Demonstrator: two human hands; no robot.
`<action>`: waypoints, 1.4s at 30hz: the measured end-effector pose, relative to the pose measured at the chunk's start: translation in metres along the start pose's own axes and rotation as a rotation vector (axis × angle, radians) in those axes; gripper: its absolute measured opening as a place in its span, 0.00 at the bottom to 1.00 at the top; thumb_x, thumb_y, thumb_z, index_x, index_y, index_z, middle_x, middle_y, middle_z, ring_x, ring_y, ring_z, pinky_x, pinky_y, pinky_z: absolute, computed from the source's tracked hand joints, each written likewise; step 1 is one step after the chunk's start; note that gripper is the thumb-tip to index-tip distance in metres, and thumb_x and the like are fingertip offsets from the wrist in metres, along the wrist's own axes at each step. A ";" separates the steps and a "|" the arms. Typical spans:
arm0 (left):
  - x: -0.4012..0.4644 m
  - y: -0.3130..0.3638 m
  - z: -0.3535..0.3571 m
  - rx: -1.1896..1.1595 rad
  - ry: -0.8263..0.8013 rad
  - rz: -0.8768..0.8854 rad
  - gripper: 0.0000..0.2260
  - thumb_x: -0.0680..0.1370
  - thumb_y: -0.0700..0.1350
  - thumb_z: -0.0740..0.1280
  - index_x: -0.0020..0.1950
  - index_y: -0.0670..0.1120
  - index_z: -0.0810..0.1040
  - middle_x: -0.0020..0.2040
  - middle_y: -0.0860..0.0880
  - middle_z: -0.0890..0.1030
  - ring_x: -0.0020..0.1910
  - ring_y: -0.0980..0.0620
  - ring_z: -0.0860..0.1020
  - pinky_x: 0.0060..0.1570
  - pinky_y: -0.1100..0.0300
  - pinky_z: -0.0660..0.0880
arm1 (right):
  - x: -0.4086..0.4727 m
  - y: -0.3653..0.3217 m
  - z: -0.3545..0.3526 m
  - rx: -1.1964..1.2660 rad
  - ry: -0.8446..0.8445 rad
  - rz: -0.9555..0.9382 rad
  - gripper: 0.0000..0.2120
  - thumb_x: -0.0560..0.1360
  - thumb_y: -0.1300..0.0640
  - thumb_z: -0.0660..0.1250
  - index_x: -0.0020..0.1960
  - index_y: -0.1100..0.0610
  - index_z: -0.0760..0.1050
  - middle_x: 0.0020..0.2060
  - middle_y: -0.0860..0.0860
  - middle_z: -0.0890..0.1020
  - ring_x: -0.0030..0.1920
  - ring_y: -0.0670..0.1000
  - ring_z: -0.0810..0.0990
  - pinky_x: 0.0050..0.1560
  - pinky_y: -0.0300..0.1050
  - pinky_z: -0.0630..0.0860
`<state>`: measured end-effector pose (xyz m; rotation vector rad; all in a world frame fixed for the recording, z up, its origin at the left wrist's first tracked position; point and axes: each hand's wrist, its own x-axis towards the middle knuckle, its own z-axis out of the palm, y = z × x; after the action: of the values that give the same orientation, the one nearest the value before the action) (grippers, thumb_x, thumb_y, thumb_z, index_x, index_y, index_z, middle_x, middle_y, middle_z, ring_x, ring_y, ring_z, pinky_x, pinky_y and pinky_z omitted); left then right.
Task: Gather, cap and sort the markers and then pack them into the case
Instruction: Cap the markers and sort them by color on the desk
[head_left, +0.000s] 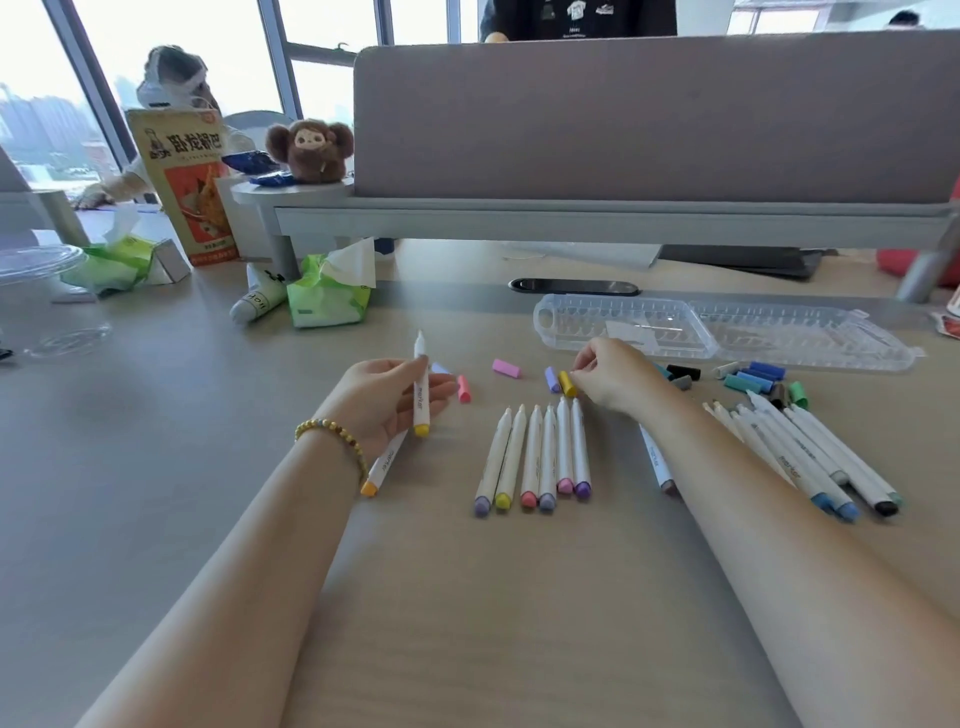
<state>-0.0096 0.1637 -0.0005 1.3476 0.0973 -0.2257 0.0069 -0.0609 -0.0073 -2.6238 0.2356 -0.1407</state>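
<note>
So I've got the left hand (387, 397) gripping two yellow-ended markers (420, 387), one upright and uncapped, while the right hand (613, 376) fingers pinch the yellow cap (567, 383) on the surface. I'd line the cap up straight, then push till snug.

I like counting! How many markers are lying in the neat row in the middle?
6. They lie side by side between the two arms: ends purple, yellow, pink, lilac, pink, purple. None look hidden.
</note>
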 end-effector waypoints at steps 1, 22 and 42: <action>-0.001 -0.001 0.002 0.016 -0.020 -0.004 0.09 0.80 0.41 0.61 0.47 0.34 0.75 0.35 0.43 0.84 0.32 0.54 0.83 0.35 0.63 0.80 | 0.001 0.001 0.003 0.029 0.003 0.005 0.10 0.75 0.54 0.64 0.54 0.57 0.74 0.52 0.54 0.79 0.53 0.56 0.76 0.51 0.47 0.72; -0.010 -0.009 0.025 0.339 -0.105 0.033 0.06 0.78 0.43 0.65 0.51 0.42 0.78 0.41 0.47 0.83 0.37 0.55 0.82 0.42 0.62 0.80 | 0.002 -0.032 -0.019 0.848 -0.070 -0.051 0.06 0.77 0.67 0.61 0.46 0.59 0.73 0.39 0.54 0.79 0.36 0.49 0.76 0.36 0.37 0.70; -0.007 -0.010 0.025 0.348 -0.103 0.036 0.08 0.79 0.42 0.62 0.54 0.40 0.78 0.39 0.48 0.80 0.33 0.56 0.79 0.42 0.61 0.80 | -0.015 -0.053 0.001 0.708 -0.098 -0.172 0.06 0.78 0.58 0.63 0.48 0.54 0.79 0.37 0.46 0.80 0.41 0.46 0.77 0.42 0.46 0.68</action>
<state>-0.0205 0.1383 -0.0031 1.6794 -0.0555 -0.2909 0.0002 -0.0117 0.0168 -1.9345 -0.0708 -0.1247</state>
